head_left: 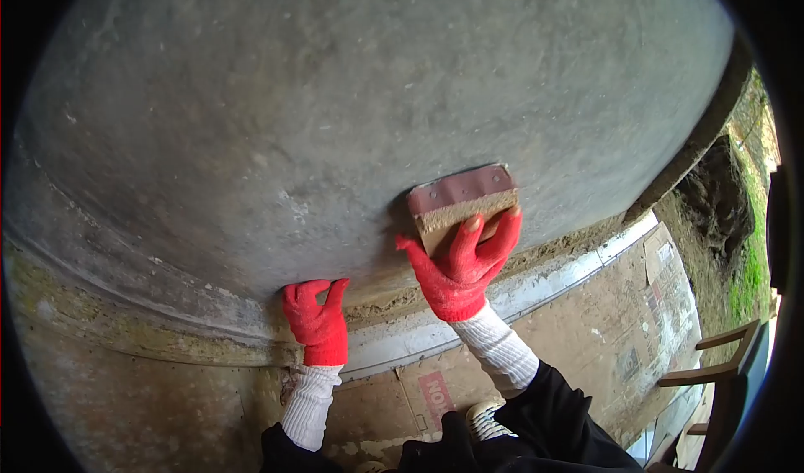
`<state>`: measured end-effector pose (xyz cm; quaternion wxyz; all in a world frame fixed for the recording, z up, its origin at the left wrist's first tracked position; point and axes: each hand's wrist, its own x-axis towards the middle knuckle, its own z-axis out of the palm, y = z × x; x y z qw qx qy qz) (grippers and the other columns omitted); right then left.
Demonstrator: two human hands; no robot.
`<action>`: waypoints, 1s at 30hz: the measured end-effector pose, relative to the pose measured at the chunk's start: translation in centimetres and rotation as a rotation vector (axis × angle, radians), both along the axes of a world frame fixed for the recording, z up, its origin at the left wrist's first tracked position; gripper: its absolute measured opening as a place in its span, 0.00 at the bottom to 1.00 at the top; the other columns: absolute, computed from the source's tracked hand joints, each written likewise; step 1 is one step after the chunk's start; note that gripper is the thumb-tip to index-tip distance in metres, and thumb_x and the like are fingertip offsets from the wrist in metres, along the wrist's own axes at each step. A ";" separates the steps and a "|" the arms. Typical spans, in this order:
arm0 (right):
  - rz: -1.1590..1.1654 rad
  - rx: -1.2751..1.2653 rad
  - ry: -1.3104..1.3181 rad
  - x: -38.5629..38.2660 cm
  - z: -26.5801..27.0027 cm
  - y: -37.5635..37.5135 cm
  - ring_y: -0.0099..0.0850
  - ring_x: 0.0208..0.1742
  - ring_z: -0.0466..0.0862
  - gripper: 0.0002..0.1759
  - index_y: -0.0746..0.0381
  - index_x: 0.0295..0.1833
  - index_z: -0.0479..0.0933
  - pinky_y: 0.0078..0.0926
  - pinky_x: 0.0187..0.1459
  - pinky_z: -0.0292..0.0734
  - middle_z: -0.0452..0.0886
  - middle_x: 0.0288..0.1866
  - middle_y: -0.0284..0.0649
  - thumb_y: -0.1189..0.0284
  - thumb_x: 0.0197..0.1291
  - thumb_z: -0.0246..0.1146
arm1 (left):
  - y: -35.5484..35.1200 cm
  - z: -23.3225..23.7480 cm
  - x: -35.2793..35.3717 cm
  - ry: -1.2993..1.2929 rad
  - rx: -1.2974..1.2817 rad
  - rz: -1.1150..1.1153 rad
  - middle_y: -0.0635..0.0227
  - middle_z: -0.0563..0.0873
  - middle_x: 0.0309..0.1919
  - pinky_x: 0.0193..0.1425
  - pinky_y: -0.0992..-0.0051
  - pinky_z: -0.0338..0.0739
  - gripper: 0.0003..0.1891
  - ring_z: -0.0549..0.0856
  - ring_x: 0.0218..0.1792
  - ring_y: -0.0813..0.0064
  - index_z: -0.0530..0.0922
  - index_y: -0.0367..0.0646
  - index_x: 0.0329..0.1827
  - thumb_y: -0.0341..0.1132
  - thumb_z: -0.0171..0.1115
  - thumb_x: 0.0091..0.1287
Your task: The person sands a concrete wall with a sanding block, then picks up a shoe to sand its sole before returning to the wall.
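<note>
Red-gloved, our right hand (463,264) grips the sanding block (461,198) from below, fingers and thumb closed over its lower edge, pressing it flat on the grey plastered wall (335,96). The block sits just above those fingers, its long axis running left to right and tilted slightly up to the right. Our left hand (316,322) is well apart, lower left, fingers half-curled against the wall's bottom ledge (193,310), holding nothing. Cardboard (620,322) lies below.
</note>
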<state>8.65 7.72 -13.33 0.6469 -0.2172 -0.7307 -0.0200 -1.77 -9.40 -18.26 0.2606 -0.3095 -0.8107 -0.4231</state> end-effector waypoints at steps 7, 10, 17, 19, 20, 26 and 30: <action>0.145 0.049 -0.110 1.4 -11.6 1.0 0.63 0.59 0.69 0.57 0.45 0.71 0.57 0.59 0.49 0.73 0.55 0.71 0.57 0.58 0.34 0.82 | 0.3 0.3 0.3 -0.052 0.016 0.005 0.63 0.77 0.34 0.46 0.63 0.70 0.15 0.76 0.39 0.60 0.76 0.42 0.33 0.30 0.77 0.49; 0.103 -0.036 0.005 0.6 -3.1 -0.4 0.66 0.61 0.66 0.54 0.50 0.68 0.61 0.62 0.51 0.70 0.56 0.70 0.60 0.58 0.32 0.82 | -0.2 0.1 0.2 -0.035 -0.008 -0.015 0.63 0.77 0.34 0.46 0.63 0.70 0.15 0.76 0.38 0.60 0.76 0.42 0.33 0.30 0.77 0.48; 0.105 0.134 -0.068 1.4 -9.1 1.5 0.65 0.67 0.61 0.66 0.48 0.77 0.51 0.59 0.58 0.64 0.45 0.75 0.65 0.57 0.31 0.83 | 0.1 0.2 0.3 -0.066 -0.012 -0.001 0.63 0.77 0.34 0.46 0.63 0.70 0.15 0.76 0.39 0.60 0.76 0.42 0.33 0.31 0.77 0.49; 0.142 0.055 -0.125 2.0 -11.5 1.2 0.66 0.61 0.65 0.52 0.49 0.66 0.63 0.61 0.52 0.71 0.56 0.70 0.56 0.59 0.33 0.82 | 0.0 0.1 0.3 -0.056 -0.013 0.014 0.62 0.77 0.35 0.46 0.64 0.70 0.15 0.76 0.40 0.60 0.76 0.42 0.33 0.31 0.77 0.50; 0.156 0.046 -0.124 1.6 -9.7 0.8 0.66 0.61 0.65 0.52 0.49 0.66 0.63 0.61 0.52 0.71 0.56 0.70 0.56 0.59 0.33 0.82 | 0.0 0.1 0.1 -0.039 -0.026 0.006 0.62 0.78 0.36 0.46 0.64 0.71 0.15 0.76 0.40 0.60 0.76 0.42 0.33 0.32 0.76 0.50; 0.151 0.033 0.034 0.5 -0.7 0.1 0.61 0.58 0.69 0.48 0.45 0.63 0.66 0.56 0.48 0.74 0.59 0.68 0.50 0.61 0.31 0.82 | -0.1 0.8 1.8 -0.015 -0.069 0.016 0.64 0.79 0.39 0.49 0.64 0.71 0.16 0.77 0.42 0.60 0.77 0.43 0.39 0.34 0.76 0.52; 0.195 0.128 -0.072 0.9 -10.4 1.7 0.62 0.64 0.65 0.64 0.41 0.75 0.52 0.57 0.55 0.68 0.47 0.76 0.55 0.59 0.32 0.83 | -0.5 -0.2 6.0 0.007 -0.245 -0.262 0.65 0.81 0.43 0.53 0.64 0.71 0.20 0.78 0.47 0.61 0.79 0.49 0.48 0.39 0.75 0.53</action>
